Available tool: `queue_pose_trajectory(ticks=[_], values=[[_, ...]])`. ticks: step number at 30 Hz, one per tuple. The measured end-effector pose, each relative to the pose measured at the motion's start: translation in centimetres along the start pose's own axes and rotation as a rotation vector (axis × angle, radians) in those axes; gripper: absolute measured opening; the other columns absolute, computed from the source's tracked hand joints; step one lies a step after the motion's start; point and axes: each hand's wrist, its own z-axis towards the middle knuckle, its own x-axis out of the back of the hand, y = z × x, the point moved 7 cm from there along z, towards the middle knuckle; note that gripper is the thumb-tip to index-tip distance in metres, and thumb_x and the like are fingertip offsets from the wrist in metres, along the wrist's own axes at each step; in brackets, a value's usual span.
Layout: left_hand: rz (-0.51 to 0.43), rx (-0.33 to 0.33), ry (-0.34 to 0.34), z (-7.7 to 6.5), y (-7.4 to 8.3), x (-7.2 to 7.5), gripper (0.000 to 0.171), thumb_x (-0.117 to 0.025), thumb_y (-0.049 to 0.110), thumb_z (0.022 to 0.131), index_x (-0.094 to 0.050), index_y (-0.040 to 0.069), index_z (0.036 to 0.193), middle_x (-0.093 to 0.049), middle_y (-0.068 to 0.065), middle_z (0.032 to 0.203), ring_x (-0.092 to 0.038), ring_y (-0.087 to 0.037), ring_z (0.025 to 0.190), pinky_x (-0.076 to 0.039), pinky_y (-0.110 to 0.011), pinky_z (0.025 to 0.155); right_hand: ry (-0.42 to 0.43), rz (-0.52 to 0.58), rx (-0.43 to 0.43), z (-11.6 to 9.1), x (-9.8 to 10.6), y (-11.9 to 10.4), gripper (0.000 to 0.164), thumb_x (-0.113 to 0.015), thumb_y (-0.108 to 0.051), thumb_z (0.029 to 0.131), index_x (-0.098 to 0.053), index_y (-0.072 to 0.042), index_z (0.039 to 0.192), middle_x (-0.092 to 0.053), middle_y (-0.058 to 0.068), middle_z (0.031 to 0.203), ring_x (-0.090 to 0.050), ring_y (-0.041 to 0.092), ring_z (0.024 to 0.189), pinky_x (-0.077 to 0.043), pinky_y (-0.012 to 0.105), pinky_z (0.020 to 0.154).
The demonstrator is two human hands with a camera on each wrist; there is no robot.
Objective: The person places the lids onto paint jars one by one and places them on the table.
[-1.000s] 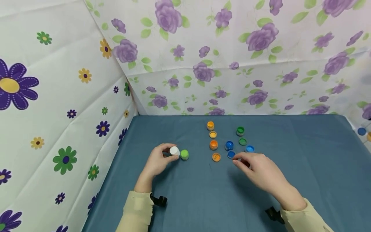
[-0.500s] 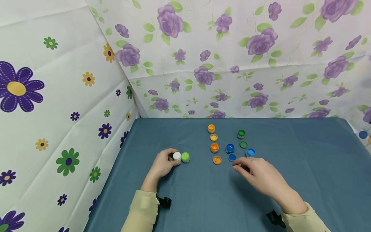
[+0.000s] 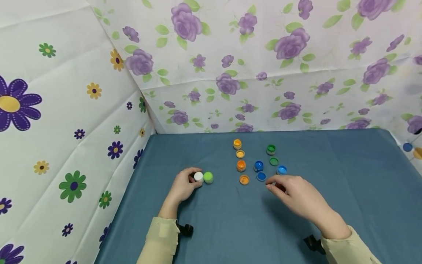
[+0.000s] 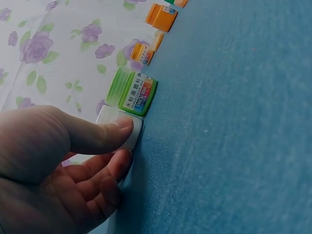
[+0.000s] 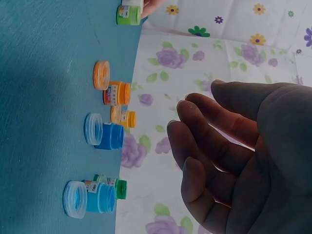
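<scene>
Between thumb and fingers, my left hand [image 3: 181, 187] grips a small white paint jar [image 3: 198, 176]. It stands on the table right against a light green paint jar [image 3: 208, 178]. In the left wrist view the green jar's label [image 4: 138, 92] with printed characters faces the camera, while the thumb and fingers cover much of the white jar. My right hand [image 3: 301, 194] hovers over the cloth with loosely bent fingers and nothing in them. Just beyond its fingertips are a light blue paint jar [image 3: 281, 170] and a blue lid [image 3: 261, 176].
Uncapped jars stand mid-table with lids before them: yellow [image 3: 237, 144], orange [image 3: 241, 165], dark blue [image 3: 258, 166] and green [image 3: 271, 149]. The orange lid [image 3: 244, 179] lies nearest. A blue cloth [image 3: 224, 227] covers the table; flowered sheets [image 3: 197, 80] hang behind and at left.
My left hand has lowered the white jar, which was tilted beside the light green one, and it now stands upright there. The right hand stays nearly still.
</scene>
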Motion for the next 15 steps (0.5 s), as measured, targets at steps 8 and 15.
queue_pose_trajectory(ticks=[8,15], values=[[-0.039,0.008,0.018,-0.3,0.4,0.6,0.056,-0.086,-0.003,0.089,-0.070,0.011,0.140,-0.065,-0.010,0.122,-0.059,-0.019,0.080,-0.052,-0.041,0.075,0.000,-0.025,-0.009,0.2,0.6,0.8,0.013,-0.070,-0.026,0.107,-0.080,-0.023,0.115,-0.070,-0.016,0.089,-0.059,0.000,0.069,-0.052,0.028,0.062],[0.046,-0.057,0.079,-0.4,3.4,2.0,0.057,-0.084,0.016,0.096,-0.062,0.009,0.149,-0.063,-0.016,0.134,-0.058,-0.024,0.086,-0.048,-0.040,0.071,-0.014,-0.030,-0.021,0.7,1.4,1.8,0.016,-0.069,-0.027,0.108,-0.080,-0.021,0.119,-0.072,-0.013,0.092,-0.061,0.000,0.073,-0.053,0.030,0.065]])
